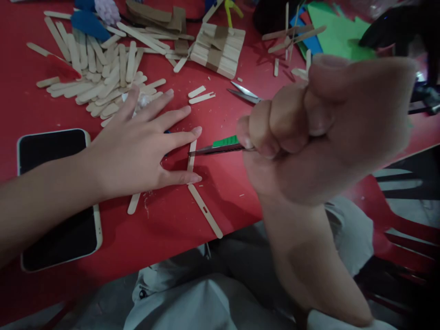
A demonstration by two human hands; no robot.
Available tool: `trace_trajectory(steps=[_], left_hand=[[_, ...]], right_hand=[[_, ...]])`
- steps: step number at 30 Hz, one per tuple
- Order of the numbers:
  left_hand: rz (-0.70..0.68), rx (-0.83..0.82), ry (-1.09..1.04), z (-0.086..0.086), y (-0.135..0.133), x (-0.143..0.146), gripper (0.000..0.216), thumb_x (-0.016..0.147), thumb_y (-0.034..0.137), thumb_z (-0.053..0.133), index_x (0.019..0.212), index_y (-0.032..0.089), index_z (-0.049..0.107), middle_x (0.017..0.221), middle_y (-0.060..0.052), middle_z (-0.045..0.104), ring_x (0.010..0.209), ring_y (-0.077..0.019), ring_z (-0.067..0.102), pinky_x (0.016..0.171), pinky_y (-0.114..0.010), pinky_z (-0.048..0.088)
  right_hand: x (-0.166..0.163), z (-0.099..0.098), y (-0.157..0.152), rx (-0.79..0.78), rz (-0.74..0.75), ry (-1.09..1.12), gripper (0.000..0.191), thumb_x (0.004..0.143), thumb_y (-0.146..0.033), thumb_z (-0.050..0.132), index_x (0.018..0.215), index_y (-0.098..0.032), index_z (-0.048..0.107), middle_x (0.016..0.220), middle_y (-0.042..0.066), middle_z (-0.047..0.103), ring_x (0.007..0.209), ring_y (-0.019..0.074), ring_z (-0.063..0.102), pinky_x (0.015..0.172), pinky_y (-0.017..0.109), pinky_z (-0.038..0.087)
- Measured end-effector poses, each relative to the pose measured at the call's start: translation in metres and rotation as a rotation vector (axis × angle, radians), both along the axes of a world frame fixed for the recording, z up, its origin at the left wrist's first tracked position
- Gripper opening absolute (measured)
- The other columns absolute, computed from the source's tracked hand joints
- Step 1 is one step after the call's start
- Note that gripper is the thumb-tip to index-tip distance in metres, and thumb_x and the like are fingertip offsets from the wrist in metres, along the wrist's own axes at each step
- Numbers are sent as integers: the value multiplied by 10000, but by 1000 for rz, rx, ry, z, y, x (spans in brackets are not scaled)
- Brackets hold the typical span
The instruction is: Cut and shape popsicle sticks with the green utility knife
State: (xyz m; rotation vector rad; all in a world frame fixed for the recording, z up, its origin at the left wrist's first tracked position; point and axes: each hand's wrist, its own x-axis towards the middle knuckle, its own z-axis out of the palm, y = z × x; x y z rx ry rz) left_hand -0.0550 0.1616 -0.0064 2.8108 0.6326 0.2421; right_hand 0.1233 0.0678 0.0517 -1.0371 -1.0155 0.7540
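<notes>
My right hand (295, 123) is closed in a fist around a green utility knife (225, 143), whose blade points left. The blade tip meets a wooden craft stick (191, 160) on the red table. My left hand (134, 142) lies with its fingers spread, index fingertip and thumb at the two ends of that stick. Just below the thumb lies another craft stick (206, 211) with a small slot cut in it. Two short stick pieces (201, 98), one notched, rest above my left fingertips. My left palm hides part of the table.
A phone (58, 238) lies under my left forearm. Loose craft sticks (103, 78) are heaped at the upper left, beside a paper-banded bundle of sticks (232, 50). Scissors (245, 94) point left near my right knuckles. Green sheets (338, 30) lie at the upper right.
</notes>
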Motion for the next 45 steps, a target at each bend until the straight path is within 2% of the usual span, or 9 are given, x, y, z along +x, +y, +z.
trace_trajectory(steps=[4,10,15,25,29,32,36,41,45], left_hand=[[14,23,35,2,-1,1,778,856,826,487,1458,337,554,1636,2,400,1543,-431,247,1252,-692,16],[12,34,48,3,-1,1,761,861,825,477,1457,357,545,1625,39,411,1544,-419,250,1260,-677,1],[13,6,61,2,0,0,771,851,829,491,1447,345,559,1621,30,413,1540,-440,244,1244,-716,18],[16,-2,75,2,0,1,802,846,853,467,1468,351,541,1616,16,415,1536,-446,251,1233,-736,27],[2,-14,53,2,2,-2,737,869,802,499,1482,393,514,1608,34,425,1540,-434,247,1233,-737,-23],[-5,-19,49,1,3,-4,734,872,780,518,1491,387,504,1620,27,408,1547,-436,226,1231,-732,-51],[-11,-25,53,0,4,-4,728,878,760,516,1499,382,491,1627,22,395,1548,-434,226,1223,-725,-85],[-19,-23,41,1,3,-4,746,876,765,505,1485,334,516,1628,-17,403,1548,-444,218,1209,-739,-74],[-17,-40,13,0,3,-4,709,866,737,557,1473,371,526,1623,-1,415,1545,-436,234,1221,-733,-54]], right_hand=[[0,1,1,20,54,50,604,1009,-403,565,478,-229,333,446,-74,174,374,71,234,420,263,280],[0,3,1,-53,15,98,552,981,-402,615,505,-234,393,427,-82,196,372,76,226,412,264,286],[1,-1,-4,31,46,39,417,934,-331,687,597,-245,457,461,-98,194,399,74,165,413,247,273],[2,-5,-2,89,5,-41,572,978,-613,513,600,-232,311,475,-59,93,366,88,172,384,246,266],[4,-8,-4,0,-71,-28,604,963,-618,536,581,-228,278,477,-58,134,378,90,201,406,262,360],[3,-8,-3,182,-130,18,645,966,-625,512,553,-207,246,449,-65,56,330,66,86,329,248,285],[-2,-2,-2,69,-87,48,702,996,-578,507,502,-171,220,395,-60,29,340,52,7,311,226,171],[-1,5,-5,-84,-145,94,764,963,-490,625,505,-153,114,409,-42,82,340,62,179,382,247,269],[-2,13,0,-115,-100,83,737,975,-502,597,462,-170,185,371,-47,43,309,84,125,361,261,219]])
